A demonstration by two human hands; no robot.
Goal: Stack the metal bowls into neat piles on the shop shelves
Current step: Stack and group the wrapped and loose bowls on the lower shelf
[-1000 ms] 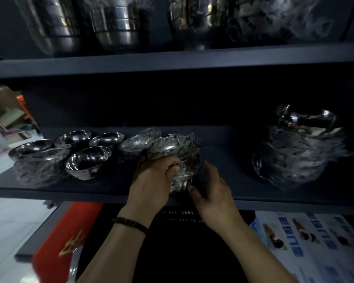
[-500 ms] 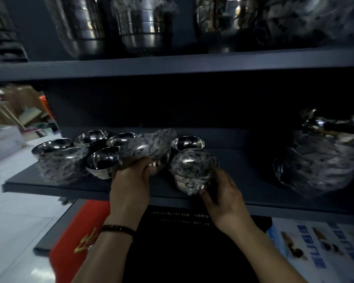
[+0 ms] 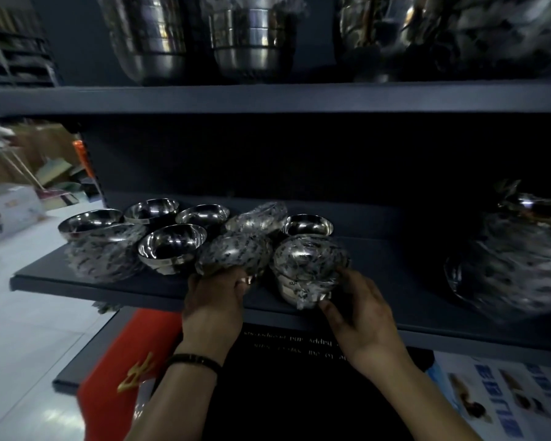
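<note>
The left hand (image 3: 213, 300) has its fingers curled on the lower edge of a wrapped bowl (image 3: 233, 256) and holds it tilted, with its mouth turned partly toward the person, just above the front of the shelf (image 3: 140, 291). The right hand (image 3: 360, 316) is half closed on a small wrapped pile (image 3: 309, 265) that stands on the shelf right beside it. The thumb is at the foot of the pile and the fingers are bent round its right side, though how firmly they press I cannot tell. Between the two hands the bowl and the pile are nearly touching. To the left of the left hand stand several bare bowls (image 3: 172, 243), and far to the right of the right hand is a large wrapped bundle (image 3: 516, 256), blurred. In my judgement these bowls are light and stiff, and they will not break, but polished steel under thin printed plastic film is slippery — the film can slide over the metal and the bowl may turn in the fingers. The better hold is probably at the rim, thumb inside and fingers under the curve, not on the loose film. For the pile, a hold low at the foot seems best, because the nested bowls can shift if only the top one is taken.
</note>
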